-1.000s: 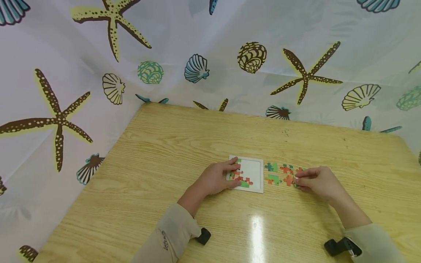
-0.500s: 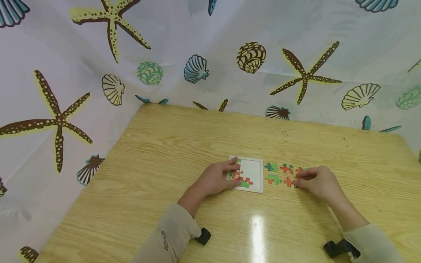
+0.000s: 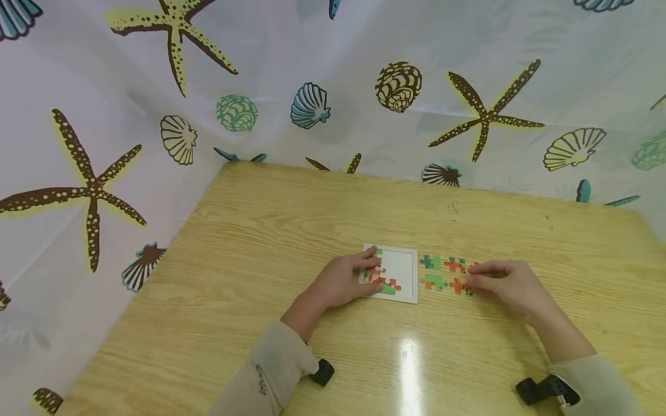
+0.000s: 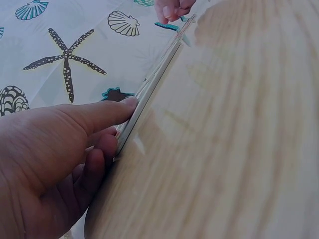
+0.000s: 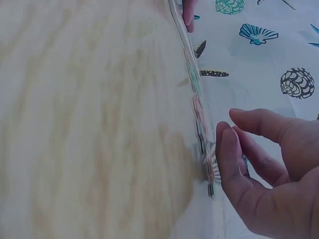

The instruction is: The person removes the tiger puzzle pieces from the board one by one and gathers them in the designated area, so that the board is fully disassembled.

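Note:
My left hand [image 3: 343, 281] grips the left side of a white puzzle tray [image 3: 399, 266], its fingers over the assembled pieces and its thumb by the near edge. In the left wrist view, the tray [image 4: 154, 82] appears edge-on, with fingers curled at its side. Joined red and green puzzle pieces [image 3: 387, 287] fill part of the tray's left and lower area. My right hand [image 3: 507, 283] hovers at the right end of the loose pieces, thumb and index finger slightly apart. In the right wrist view, no piece shows between the bent fingers of that hand [image 5: 269, 164].
Several loose puzzle pieces [image 3: 434, 282] lie in two rows right of the tray, the rightmost partly hidden by the right hand. All rest on a wood-grain table [image 3: 291, 219]. A white curtain [image 3: 354, 58] with shells and starfish hangs behind and at the left.
The right thumb and index finger have parted slightly over the rightmost pieces; a pale bit visible between them earlier no longer shows. The left hand stays on the tray.

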{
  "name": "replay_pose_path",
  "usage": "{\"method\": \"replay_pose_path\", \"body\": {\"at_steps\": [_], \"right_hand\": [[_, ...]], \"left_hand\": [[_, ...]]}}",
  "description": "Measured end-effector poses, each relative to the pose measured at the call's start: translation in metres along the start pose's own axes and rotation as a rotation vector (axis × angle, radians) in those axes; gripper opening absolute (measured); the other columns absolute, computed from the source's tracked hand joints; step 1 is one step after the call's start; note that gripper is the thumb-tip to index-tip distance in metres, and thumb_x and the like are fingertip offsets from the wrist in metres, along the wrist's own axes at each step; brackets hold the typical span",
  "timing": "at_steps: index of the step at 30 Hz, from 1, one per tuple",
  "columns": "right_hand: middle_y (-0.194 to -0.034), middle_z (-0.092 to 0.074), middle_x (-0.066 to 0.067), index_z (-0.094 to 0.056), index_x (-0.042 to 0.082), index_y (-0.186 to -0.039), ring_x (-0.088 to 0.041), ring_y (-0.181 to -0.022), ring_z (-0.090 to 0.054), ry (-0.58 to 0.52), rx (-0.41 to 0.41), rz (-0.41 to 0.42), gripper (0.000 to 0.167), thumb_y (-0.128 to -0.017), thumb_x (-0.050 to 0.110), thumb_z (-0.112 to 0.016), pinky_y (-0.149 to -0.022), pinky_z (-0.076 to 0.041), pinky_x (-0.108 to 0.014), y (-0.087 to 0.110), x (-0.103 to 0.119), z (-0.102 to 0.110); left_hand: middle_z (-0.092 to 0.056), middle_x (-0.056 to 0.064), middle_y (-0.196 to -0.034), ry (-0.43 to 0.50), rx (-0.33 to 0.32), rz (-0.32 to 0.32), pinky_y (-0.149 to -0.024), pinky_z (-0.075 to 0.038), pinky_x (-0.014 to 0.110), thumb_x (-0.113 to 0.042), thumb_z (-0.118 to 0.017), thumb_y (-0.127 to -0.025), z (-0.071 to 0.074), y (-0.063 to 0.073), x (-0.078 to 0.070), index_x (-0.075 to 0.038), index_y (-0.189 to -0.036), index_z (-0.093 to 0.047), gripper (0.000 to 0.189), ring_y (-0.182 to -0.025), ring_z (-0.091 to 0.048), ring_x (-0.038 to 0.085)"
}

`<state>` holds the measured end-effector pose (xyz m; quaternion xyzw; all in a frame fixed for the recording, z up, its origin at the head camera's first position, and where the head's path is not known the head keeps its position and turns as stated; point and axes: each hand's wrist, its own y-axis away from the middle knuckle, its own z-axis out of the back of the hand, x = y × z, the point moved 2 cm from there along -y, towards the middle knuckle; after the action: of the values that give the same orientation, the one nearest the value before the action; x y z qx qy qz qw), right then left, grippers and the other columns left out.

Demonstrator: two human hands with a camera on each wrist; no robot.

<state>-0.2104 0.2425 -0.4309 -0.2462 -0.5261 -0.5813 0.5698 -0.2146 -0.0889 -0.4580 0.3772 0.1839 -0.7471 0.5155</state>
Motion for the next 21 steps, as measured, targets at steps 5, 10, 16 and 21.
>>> {"method": "replay_pose_path", "body": {"at_steps": [5, 10, 16, 21], "right_hand": [[-0.110, -0.072, 0.000, -0.062, -0.006, -0.129, -0.001, -0.093, -0.069, 0.027, -0.001, 0.059, 0.052, -0.092, 0.028, -0.074, -0.083, -0.058, -0.024, 0.000, 0.007, -0.007], [-0.110, -0.075, -0.006, -0.065, -0.005, -0.127, -0.006, -0.091, -0.072, 0.029, 0.015, 0.097, 0.049, -0.091, 0.027, -0.075, -0.080, -0.058, -0.026, -0.002, 0.010, -0.016], [-0.110, -0.075, -0.008, -0.065, -0.008, -0.124, -0.002, -0.090, -0.071, 0.008, 0.044, 0.114, 0.046, -0.090, 0.021, -0.075, -0.081, -0.058, -0.024, -0.006, 0.012, -0.028], [-0.108, -0.076, -0.012, -0.067, -0.008, -0.122, -0.002, -0.089, -0.071, 0.034, 0.080, 0.115, 0.040, -0.092, 0.017, -0.074, -0.078, -0.058, -0.022, -0.007, 0.018, -0.041]], "left_hand": [[-0.035, -0.011, -0.161, 0.004, 0.000, 0.002, -0.119, -0.033, 0.046, -0.035, -0.076, -0.089, 0.001, 0.000, -0.002, -0.018, -0.144, -0.056, 0.061, -0.151, -0.029, 0.024], [-0.034, -0.010, -0.161, 0.015, 0.001, -0.002, -0.119, -0.033, 0.047, -0.034, -0.076, -0.090, 0.001, 0.000, -0.003, -0.018, -0.144, -0.055, 0.061, -0.151, -0.029, 0.024], [-0.035, -0.011, -0.160, 0.024, -0.006, 0.006, -0.119, -0.033, 0.046, -0.032, -0.077, -0.089, 0.000, 0.001, -0.005, -0.017, -0.143, -0.056, 0.060, -0.151, -0.030, 0.024], [-0.036, -0.011, -0.160, 0.027, -0.014, 0.017, -0.119, -0.033, 0.046, -0.032, -0.077, -0.089, 0.000, 0.002, -0.006, -0.017, -0.143, -0.057, 0.060, -0.151, -0.030, 0.024]]}}
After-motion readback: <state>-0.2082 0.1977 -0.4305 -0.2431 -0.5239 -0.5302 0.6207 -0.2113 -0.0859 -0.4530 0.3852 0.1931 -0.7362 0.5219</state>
